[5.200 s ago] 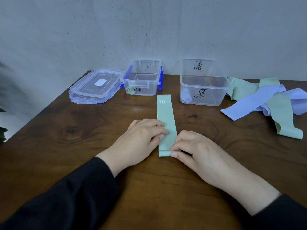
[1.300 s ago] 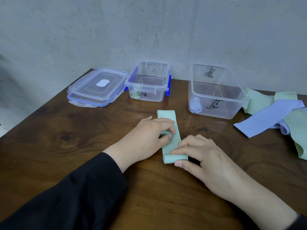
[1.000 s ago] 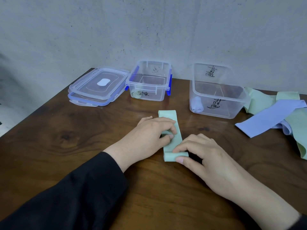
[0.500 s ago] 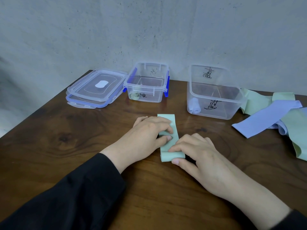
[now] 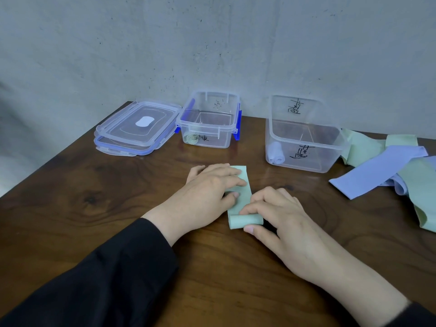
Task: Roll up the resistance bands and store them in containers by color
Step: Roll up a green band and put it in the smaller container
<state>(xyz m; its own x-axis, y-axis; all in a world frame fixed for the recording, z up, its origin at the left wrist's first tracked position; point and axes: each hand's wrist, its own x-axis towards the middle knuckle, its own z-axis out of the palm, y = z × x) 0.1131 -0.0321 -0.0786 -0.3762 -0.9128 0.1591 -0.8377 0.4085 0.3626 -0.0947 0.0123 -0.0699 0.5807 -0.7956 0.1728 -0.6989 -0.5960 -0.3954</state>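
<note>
A green resistance band (image 5: 243,194) lies on the wooden table (image 5: 94,208), its near end wound into a small roll (image 5: 238,221). My right hand (image 5: 278,218) pinches that roll between thumb and curled fingers. My left hand (image 5: 210,192) presses flat on the unrolled part of the band. Behind stand a small clear container with blue clips (image 5: 224,140) holding a green roll (image 5: 190,139), and a larger clear container (image 5: 330,159) holding a rolled blue band (image 5: 276,153).
Two stacked clear lids (image 5: 134,131) lie at the back left. A loose heap of green (image 5: 361,147) and blue bands (image 5: 377,171) covers the right side of the table. A grey wall rises just behind the containers.
The roll has grown thicker and the flat part of the green band much shorter. My left hand stays pressed on the band while my right hand keeps turning the roll.
</note>
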